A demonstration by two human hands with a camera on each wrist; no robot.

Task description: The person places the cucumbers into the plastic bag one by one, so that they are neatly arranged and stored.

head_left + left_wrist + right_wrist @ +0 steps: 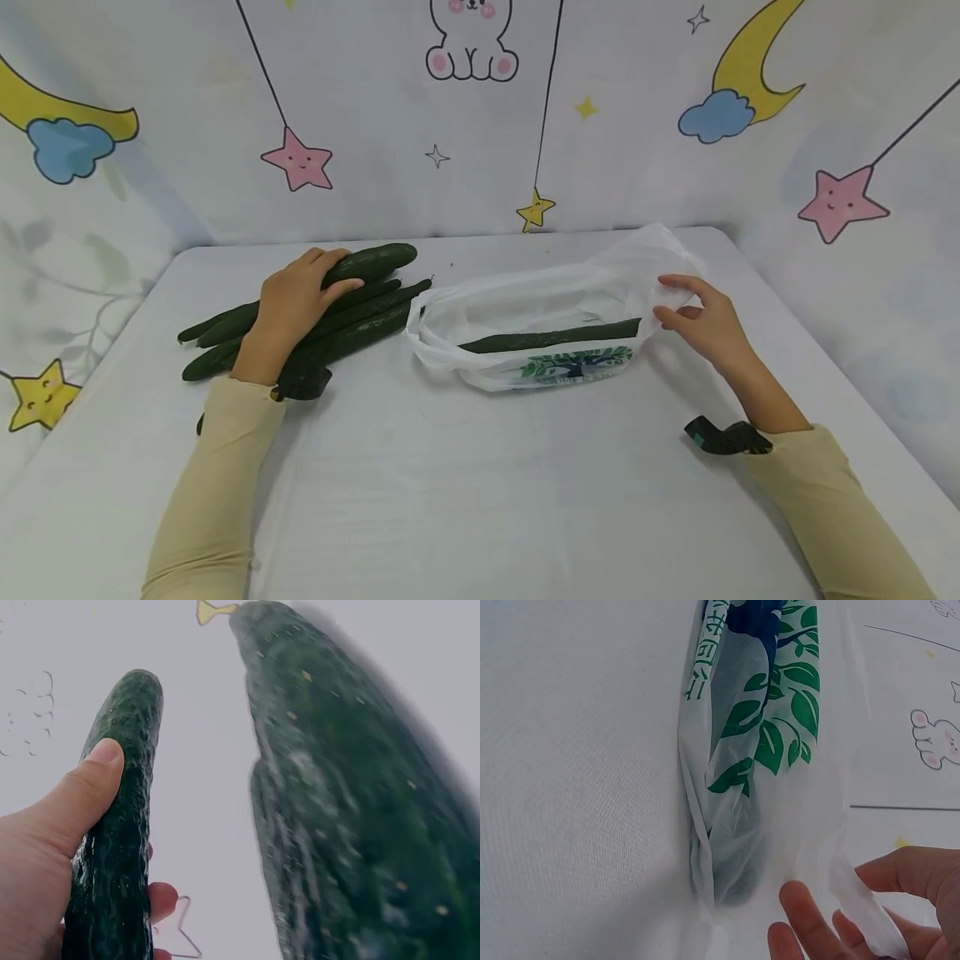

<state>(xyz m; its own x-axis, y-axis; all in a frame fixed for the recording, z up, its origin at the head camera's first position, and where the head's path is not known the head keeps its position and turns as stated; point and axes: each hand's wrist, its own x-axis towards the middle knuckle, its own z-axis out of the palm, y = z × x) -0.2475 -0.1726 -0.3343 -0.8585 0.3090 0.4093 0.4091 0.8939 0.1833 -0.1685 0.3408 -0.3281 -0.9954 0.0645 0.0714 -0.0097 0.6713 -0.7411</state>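
My left hand (288, 304) grips a dark green cucumber (375, 262) at the top of a pile on the table's left. In the left wrist view the thumb lies along that cucumber (124, 795), with fingertips showing on its far side. Other cucumbers (360, 333) lie below and beside it. A white plastic bag (495, 304) with a printed green tree lies on its side, its mouth spread. Inside it rests one long cucumber (551, 337). At the bag's right end, my right hand (705, 321) pinches the thin plastic (862, 911) between thumb and fingers.
A white cloth covers the table (450, 500). Behind it hangs a backdrop (375, 108) printed with stars, moons and a bear. Dark wrist devices, one on the left (303, 383) and one on the right (727, 437), sit at the sleeve ends.
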